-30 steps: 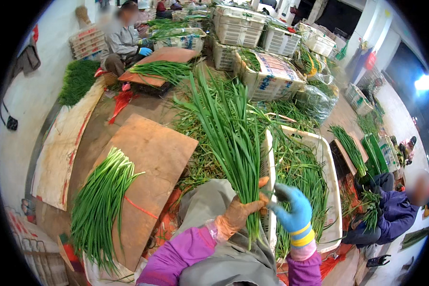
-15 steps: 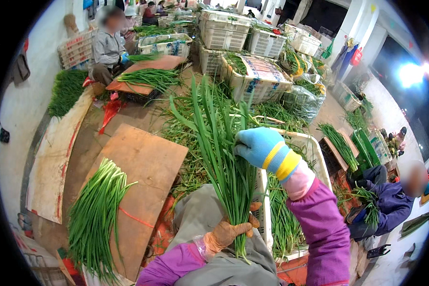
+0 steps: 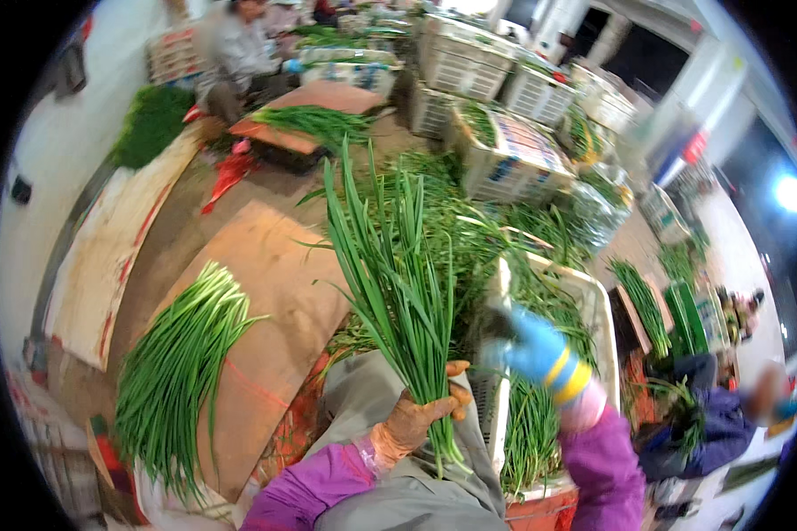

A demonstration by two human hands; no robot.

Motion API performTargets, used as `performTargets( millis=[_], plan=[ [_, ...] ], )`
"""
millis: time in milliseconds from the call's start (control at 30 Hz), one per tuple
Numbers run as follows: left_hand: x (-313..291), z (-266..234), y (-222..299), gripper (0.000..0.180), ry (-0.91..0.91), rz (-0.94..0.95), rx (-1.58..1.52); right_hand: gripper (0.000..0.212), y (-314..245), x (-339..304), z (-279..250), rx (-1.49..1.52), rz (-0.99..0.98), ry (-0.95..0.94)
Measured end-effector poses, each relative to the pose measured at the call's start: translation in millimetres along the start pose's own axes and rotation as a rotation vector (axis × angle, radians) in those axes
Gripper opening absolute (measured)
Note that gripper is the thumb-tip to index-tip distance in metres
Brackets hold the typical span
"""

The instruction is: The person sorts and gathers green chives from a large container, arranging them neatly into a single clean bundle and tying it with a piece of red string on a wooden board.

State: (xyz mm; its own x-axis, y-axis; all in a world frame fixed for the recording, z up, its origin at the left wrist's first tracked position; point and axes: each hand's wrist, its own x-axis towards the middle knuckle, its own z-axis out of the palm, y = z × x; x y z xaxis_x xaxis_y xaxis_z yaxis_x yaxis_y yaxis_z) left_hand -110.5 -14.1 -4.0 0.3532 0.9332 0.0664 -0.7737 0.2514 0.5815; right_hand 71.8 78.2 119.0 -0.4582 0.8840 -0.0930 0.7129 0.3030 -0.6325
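Note:
My left hand [image 3: 413,421], in an orange-brown glove, is closed round the lower stems of a bunch of garlic chives [image 3: 397,292]. The bunch stands upright over my lap, its leaves fanning away from me and pale stem ends poking out below the fist. To its right, apart from the leaves, my right hand [image 3: 531,350] wears a blue and yellow glove. Motion smears its fingers, so their state is unclear. It hovers by the left rim of a white plastic crate [image 3: 607,341] holding more chives [image 3: 530,425].
Left of my knees, a brown board [image 3: 279,310] bears a neat pile of chives [image 3: 181,372]. Loose leaves [image 3: 416,186] litter the floor ahead. Stacked white crates [image 3: 465,57] stand behind. One co-worker [image 3: 243,57] sits far left, another [image 3: 717,425] at right with chives.
My right hand has left the side of the bunch, moving right and down toward the crate. My left hand keeps its hold on the chives. The whole view has shifted slightly.

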Motion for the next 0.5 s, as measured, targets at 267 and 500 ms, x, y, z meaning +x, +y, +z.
performTargets(
  millis=[267, 500],
  plan=[
    [2.5, 15.2, 71.8, 0.046, 0.154, 0.446, 0.078, 0.069, -12.9, -32.0, 135.7, -0.064, -0.268, 0.213],
    [-66.5, -20.5, 199.4, 0.045, 0.411, 0.858, -0.171, 0.037, -119.0, 95.0, 121.3, -0.384, -0.723, 0.014]
  ],
)
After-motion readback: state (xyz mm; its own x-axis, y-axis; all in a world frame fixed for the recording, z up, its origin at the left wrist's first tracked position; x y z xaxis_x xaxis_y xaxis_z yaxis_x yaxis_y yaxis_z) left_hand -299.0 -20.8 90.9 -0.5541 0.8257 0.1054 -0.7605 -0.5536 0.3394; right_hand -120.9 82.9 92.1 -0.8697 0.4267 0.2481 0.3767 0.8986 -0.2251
